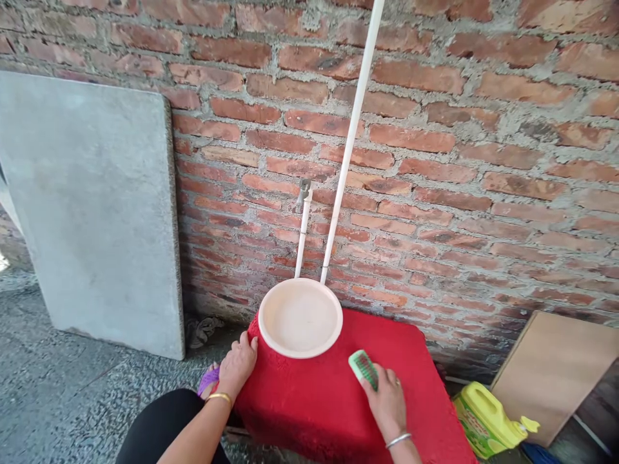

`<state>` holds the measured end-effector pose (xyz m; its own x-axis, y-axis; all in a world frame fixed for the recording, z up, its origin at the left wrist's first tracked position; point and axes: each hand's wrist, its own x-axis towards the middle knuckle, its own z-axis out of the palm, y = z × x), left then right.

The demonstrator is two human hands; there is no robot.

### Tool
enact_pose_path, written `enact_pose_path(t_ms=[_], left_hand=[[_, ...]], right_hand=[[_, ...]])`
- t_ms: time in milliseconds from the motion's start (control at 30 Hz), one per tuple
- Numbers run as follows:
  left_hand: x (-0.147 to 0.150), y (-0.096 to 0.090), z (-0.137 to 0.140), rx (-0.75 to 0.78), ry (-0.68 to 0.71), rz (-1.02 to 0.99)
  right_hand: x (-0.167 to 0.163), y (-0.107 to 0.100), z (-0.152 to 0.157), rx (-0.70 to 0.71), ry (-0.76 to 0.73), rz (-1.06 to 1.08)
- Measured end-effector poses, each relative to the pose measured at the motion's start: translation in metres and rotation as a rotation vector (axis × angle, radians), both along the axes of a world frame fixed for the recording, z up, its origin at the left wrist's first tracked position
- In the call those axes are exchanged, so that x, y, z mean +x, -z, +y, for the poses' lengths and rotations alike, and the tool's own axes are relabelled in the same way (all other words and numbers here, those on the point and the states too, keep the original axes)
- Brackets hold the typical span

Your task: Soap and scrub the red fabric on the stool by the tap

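Note:
My right hand (385,399) is closed round a green scrubbing brush (362,368) and holds it over the red cloth (314,403), with the bristle side partly in sight. The cloth spreads over a low table and hangs down at the front. At the cloth's left edge, my left hand (238,364) grips the fabric with bent fingers; some fingertips are hidden. Just beyond that hand sits a round cream basin (300,353) at the back left of the cloth. Its inside looks pale, and I cannot tell whether it holds water.
A brick wall (411,142) rises behind the table, with a tap (304,192) and a long white pipe (351,138). A grey slab (97,206) leans at left. A yellow jug (488,419) and a brown board (561,374) stand at right.

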<state>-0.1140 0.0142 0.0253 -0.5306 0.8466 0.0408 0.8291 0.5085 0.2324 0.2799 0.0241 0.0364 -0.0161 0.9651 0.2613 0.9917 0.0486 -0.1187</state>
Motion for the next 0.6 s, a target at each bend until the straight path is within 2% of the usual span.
enact_pose_path(t_ms=[100,167,233,367,433,500,600], left_hand=[[0.001,-0.003,-0.001,0.000,-0.001,0.005],[0.001,-0.004,-0.001,0.000,-0.002,0.005],[0.000,-0.003,-0.001,0.001,-0.003,0.003],[0.000,0.000,0.002,-0.005,-0.011,-0.023],[0.000,0.001,0.003,-0.010,-0.020,-0.043],[0.000,0.001,0.003,-0.014,-0.027,-0.057],[0.000,-0.003,0.001,-0.020,-0.025,-0.064]], right_hand=[[-0.037,-0.002,-0.003,0.004,-0.185,0.068],[-0.044,-0.008,0.003,-0.007,-0.175,0.064],[-0.031,-0.013,0.010,-0.019,-0.059,0.022],[0.024,-0.018,0.018,-0.024,0.253,-0.090],[0.043,-0.017,0.011,-0.038,0.298,-0.125],[0.044,-0.013,-0.003,-0.049,0.237,-0.133],[0.017,0.000,-0.033,-0.026,0.010,-0.065]])
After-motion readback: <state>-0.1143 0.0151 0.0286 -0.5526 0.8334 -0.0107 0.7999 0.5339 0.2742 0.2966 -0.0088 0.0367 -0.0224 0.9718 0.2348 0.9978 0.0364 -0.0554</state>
